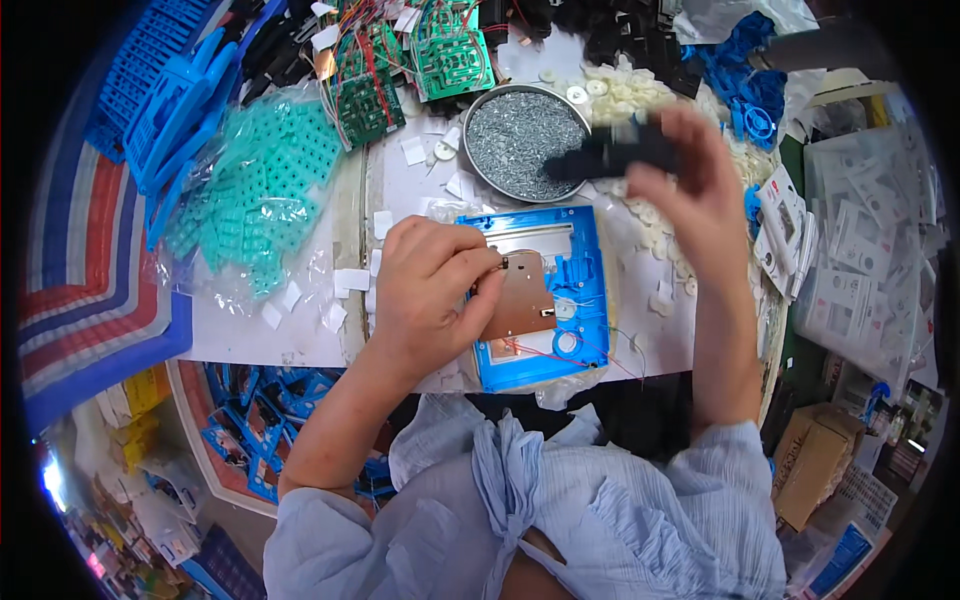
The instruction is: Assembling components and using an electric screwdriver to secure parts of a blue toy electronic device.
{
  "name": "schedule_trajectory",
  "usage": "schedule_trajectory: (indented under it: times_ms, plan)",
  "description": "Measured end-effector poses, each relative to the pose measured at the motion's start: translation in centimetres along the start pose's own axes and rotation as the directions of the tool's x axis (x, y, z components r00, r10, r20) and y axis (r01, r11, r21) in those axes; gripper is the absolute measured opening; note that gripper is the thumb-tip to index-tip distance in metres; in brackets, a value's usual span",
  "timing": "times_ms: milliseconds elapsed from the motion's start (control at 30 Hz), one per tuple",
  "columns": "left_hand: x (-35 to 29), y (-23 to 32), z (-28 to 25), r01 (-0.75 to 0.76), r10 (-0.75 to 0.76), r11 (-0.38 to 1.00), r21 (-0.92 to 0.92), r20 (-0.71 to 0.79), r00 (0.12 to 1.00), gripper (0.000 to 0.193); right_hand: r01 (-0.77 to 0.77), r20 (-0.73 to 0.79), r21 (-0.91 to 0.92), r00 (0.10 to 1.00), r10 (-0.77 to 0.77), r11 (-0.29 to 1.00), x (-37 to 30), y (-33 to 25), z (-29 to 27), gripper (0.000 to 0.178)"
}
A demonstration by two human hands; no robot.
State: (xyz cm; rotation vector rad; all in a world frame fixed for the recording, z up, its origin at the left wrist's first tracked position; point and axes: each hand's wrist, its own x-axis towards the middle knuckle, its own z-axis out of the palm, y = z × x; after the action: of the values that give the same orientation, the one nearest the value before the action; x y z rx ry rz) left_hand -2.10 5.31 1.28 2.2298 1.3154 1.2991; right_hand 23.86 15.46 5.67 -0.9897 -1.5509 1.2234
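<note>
Near worktop's (225,330) front edge, your left hand (435,290) curls over blue casing's (598,250) brown board (520,305), pinch unclear; your right hand (697,165) grips blurred black object (622,151) by metal bowl (510,194).

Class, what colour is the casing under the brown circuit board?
The casing is bright blue, best seen in the head view.

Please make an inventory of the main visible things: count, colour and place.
blue casing: one, blue, table front
brown board: one, brown, inside casing
bowl: one, silvery, behind casing
metal bits: many, silvery, in bowl
green boards: several, green, table back
teal parts: many, teal, table left
cream pieces: many, cream, bowl's right
striped sheet: one, multicoloured, far left
carton: one, brown, lower right
black object: one, black, blurred, right hand
left hand: one, bare, at brown board
right hand: one, bare, beside bowl
</note>
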Motion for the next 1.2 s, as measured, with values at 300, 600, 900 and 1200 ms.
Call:
schedule_trajectory:
  times_ms: [300,600,900,1200]
  plan:
    - [0.2,-0.2,-0.6,0.096,-0.088,0.991,-0.088,0.100,0.991,0.016,0.020,0.263,-0.449,0.959,0.110,0.893,-8.0,0.8,2.1,0.048]
    - [2.1,-0.5,-1.3,-0.128,0.139,0.990,-0.052,0.336,0.932,0.016,0.286,0.392,-0.640,0.920,-0.017,0.713,-6.4,0.4,2.3,0.047]
    - [4.4,-0.5,-2.1,-0.276,0.205,0.960,0.055,0.534,0.820,0.011,0.258,0.411,-0.652,0.911,0.046,0.713,-5.6,0.2,2.6,0.047]
    - [5.5,-0.2,-1.8,-0.377,0.243,0.919,0.113,0.592,0.768,0.010,0.231,0.429,-0.649,0.898,0.098,0.724,-4.7,0.0,2.4,0.045]
